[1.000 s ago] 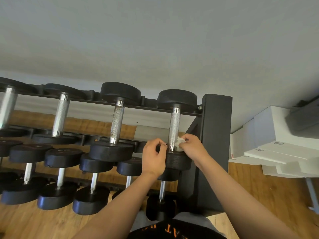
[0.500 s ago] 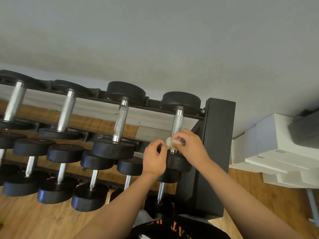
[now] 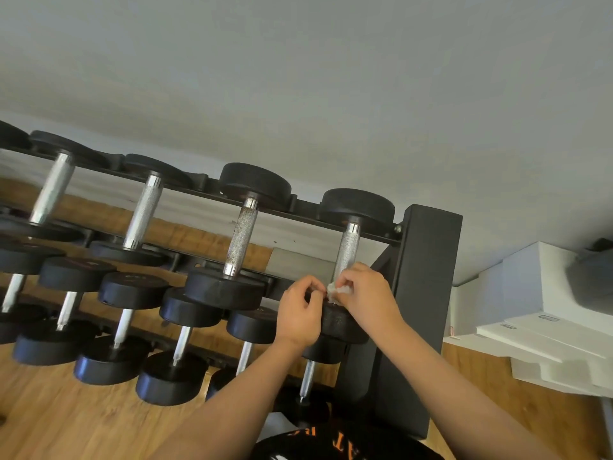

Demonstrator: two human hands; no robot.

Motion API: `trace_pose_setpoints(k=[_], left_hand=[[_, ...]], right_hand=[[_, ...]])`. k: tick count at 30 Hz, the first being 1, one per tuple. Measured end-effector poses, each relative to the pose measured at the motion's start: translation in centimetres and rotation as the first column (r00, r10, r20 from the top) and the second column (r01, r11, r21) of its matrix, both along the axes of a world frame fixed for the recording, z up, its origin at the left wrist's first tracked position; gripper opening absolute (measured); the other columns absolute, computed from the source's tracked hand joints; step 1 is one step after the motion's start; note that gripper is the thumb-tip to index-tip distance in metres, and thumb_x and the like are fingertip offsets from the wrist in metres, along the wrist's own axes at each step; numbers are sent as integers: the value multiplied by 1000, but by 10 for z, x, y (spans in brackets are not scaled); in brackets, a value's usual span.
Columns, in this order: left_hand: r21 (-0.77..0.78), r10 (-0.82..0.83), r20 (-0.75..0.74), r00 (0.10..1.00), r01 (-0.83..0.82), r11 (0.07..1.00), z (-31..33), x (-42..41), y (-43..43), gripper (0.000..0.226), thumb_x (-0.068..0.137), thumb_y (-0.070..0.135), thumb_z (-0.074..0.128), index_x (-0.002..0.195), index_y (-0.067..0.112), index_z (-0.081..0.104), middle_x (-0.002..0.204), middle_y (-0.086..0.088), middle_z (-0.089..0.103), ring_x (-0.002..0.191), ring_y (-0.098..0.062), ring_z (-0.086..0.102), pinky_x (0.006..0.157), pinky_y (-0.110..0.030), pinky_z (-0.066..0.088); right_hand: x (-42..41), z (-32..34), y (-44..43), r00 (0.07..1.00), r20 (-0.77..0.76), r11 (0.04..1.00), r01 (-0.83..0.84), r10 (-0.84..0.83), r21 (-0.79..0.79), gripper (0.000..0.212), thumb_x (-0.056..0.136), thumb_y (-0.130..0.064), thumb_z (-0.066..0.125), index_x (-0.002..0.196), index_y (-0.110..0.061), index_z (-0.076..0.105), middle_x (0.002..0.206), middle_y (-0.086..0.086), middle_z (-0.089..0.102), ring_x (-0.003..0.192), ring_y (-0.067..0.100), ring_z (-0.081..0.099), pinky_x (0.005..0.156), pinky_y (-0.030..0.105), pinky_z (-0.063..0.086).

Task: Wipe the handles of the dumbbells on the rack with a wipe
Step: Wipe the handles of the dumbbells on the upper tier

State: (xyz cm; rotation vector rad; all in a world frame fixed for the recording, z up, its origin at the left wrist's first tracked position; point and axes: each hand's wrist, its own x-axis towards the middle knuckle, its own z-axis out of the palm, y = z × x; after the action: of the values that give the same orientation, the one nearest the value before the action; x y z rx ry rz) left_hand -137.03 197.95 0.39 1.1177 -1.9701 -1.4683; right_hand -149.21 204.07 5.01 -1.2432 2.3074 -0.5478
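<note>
A black rack [image 3: 428, 254] holds rows of black dumbbells with knurled steel handles. The rightmost top dumbbell [image 3: 356, 207] has its handle [image 3: 347, 250] bare above my hands. My right hand [image 3: 366, 298] pinches a small crumpled white wipe [image 3: 336, 290] at the lower end of that handle, just above the near weight head. My left hand [image 3: 298, 312] is curled close beside it on the left, its fingertips at the wipe's edge; whether they grip it I cannot tell. The dumbbell to the left [image 3: 240, 237] has a speckled handle.
Two lower tiers of smaller dumbbells [image 3: 132, 290] sit below and to the left. The rack's thick upright post stands right of my hands. White stacked boxes [image 3: 537, 313] lie on the wooden floor [image 3: 49, 416] at the right. A grey wall rises behind.
My right hand with the wipe has shifted slightly down the handle, and my left hand has come closer to the wipe. The view has tilted a little.
</note>
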Motion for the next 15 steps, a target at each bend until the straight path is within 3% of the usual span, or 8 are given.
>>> trace_pose_setpoints(k=[3, 5, 7, 11, 15], left_hand=[[8, 17, 11, 1000, -17, 1000, 0, 0, 1, 23, 92, 5, 49, 80, 22, 58, 77, 3, 61, 76, -8, 58, 70, -13, 43], [18, 21, 9, 1000, -21, 1000, -1, 0, 1, 22, 92, 5, 48, 81, 20, 59, 77, 3, 62, 75, -8, 58, 69, -14, 43], [22, 25, 8, 1000, -25, 999, 0, 0, 1, 22, 93, 5, 48, 80, 20, 59, 78, 3, 62, 75, -9, 58, 69, -14, 44], [17, 18, 20, 1000, -18, 1000, -1, 0, 1, 24, 93, 6, 49, 78, 23, 57, 76, 3, 60, 75, -9, 57, 68, -13, 42], [24, 17, 5, 1000, -17, 1000, 0, -1, 1, 22, 95, 10, 49, 77, 21, 58, 76, 2, 62, 75, -9, 58, 69, -11, 43]], right_hand=[[-10, 8, -3, 992, 119, 995, -55, 45, 84, 10, 83, -26, 75, 87, -17, 74, 89, -6, 61, 85, 9, 58, 76, 18, 46], [-15, 9, -10, 992, 121, 999, -28, 23, 43, 6, 82, -19, 75, 79, -17, 70, 89, -4, 63, 79, 7, 57, 66, 11, 41], [-11, 5, -9, 994, 105, 1000, 10, -6, -30, 16, 81, -14, 74, 70, -16, 63, 84, -3, 59, 71, 7, 53, 60, 12, 39], [-11, -3, 4, 980, 188, 998, -57, 63, -37, 17, 81, -15, 75, 69, -14, 63, 75, -8, 54, 70, 7, 52, 67, 19, 43], [-20, -5, -4, 982, 181, 985, 88, -61, -147, 13, 81, -10, 75, 73, -12, 65, 79, -4, 55, 68, 5, 50, 64, 10, 39]])
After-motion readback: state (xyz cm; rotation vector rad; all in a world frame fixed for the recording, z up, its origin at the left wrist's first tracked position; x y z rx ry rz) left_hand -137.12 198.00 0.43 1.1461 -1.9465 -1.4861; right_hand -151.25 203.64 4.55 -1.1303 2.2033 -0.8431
